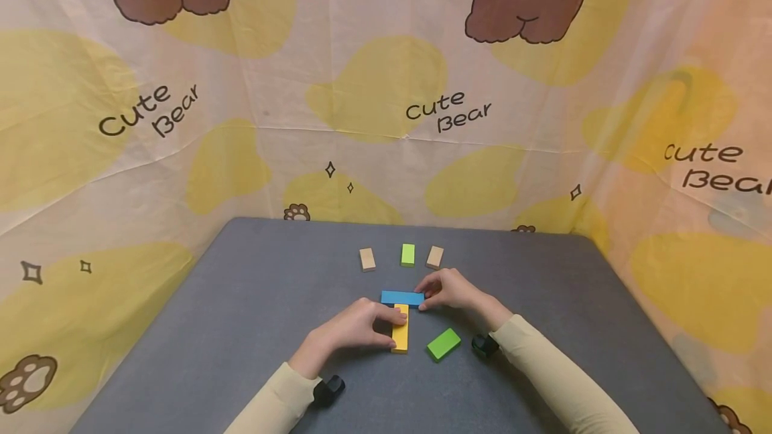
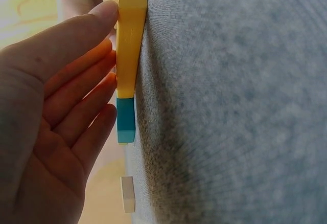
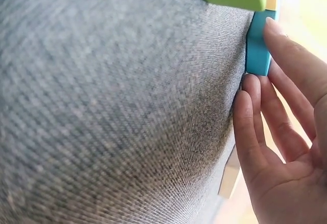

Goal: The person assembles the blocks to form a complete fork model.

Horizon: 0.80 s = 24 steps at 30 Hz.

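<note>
A yellow block (image 1: 401, 339) lies flat on the table, its far end meeting the middle of a blue block (image 1: 398, 298) laid crosswise, so the two form a T. My left hand (image 1: 360, 325) holds the yellow block, thumb near its close end and fingertips farther along it. At the blue block's right end, my right hand (image 1: 454, 290) has its thumb on the near side and fingers around the end and far side. In the right wrist view the thumb presses the blue block (image 3: 258, 45). A loose green block (image 1: 443, 345) rests right of the yellow one.
Farther back on the grey table (image 1: 271, 286) stand a light wooden block (image 1: 367, 259), a lime green block (image 1: 408, 254) and another wooden block (image 1: 435, 257), in a loose row. A printed cloth (image 1: 374, 173) hangs behind the table and along its sides.
</note>
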{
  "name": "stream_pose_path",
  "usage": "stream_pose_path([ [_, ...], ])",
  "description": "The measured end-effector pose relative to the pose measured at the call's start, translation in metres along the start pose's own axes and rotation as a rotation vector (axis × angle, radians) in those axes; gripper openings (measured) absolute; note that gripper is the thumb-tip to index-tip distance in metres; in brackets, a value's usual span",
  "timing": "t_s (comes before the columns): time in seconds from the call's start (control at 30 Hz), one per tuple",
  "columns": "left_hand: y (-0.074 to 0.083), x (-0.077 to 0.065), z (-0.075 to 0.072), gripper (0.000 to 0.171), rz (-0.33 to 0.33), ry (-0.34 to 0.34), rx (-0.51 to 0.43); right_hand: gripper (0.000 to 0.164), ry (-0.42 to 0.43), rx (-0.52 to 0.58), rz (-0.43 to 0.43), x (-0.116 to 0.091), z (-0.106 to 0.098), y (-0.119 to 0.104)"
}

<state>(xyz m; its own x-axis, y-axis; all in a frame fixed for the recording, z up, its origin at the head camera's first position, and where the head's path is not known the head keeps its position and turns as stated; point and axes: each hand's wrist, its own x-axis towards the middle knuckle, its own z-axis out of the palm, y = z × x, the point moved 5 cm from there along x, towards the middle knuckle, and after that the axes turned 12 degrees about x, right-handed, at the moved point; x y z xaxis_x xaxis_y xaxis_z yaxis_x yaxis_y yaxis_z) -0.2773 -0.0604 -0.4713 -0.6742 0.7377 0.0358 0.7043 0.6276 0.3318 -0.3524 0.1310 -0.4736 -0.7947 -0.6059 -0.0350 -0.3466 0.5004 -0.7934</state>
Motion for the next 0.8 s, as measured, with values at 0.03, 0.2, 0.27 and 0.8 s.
stream_pose_path([
  [0.03, -0.0001, 0.0, -0.0001, 0.046, -0.001, -0.001, -0.003, 0.03, 0.0, -0.003, -0.002, 0.0, 0.0001, 0.0],
  [0.2, 0.0, -0.0001, -0.0002, 0.046, -0.009, -0.005, -0.011, 0.03, -0.001, -0.005, -0.006, -0.0001, -0.0001, 0.0002],
  [0.27, 0.0005, -0.0003, -0.0006, 0.046, -0.01, -0.005, -0.012, 0.029, -0.001, -0.006, -0.009, -0.0002, 0.0, 0.0001],
  [0.8, 0.0008, 0.0007, -0.0009, 0.045, -0.004, -0.001, -0.006, 0.033, -0.002, 0.025, -0.004, -0.0031, -0.003, 0.0042],
])
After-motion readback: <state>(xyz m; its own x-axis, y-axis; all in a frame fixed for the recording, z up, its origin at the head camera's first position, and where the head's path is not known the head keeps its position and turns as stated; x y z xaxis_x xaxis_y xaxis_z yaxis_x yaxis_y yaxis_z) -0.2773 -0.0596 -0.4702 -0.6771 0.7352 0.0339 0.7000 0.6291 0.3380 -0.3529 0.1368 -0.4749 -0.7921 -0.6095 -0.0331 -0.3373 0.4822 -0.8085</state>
